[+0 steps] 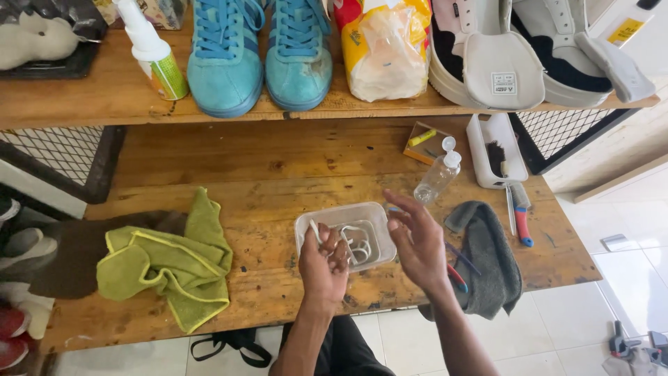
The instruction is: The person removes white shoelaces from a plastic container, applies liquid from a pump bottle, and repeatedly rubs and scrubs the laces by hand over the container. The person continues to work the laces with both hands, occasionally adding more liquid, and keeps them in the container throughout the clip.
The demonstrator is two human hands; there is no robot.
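Observation:
My left hand [322, 262] is closed around a white shoelace [356, 240], whose loops trail into a clear plastic tub [373, 212] on the wooden workbench [278, 181]. Beside the tub's right edge my right hand [415, 240] hovers with its fingers spread and nothing in it. A pair of blue suede sneakers [261, 52] stands on the upper shelf, without visible white laces.
A green microfibre cloth [170, 264] lies left, a grey cloth [490, 254] right. A small clear bottle [438, 174], a white tray with a brush [495, 150] and hand tools [520, 216] sit at the back right. White sneakers [529, 49], a bag [383, 49] and a spray bottle [154, 52] share the shelf.

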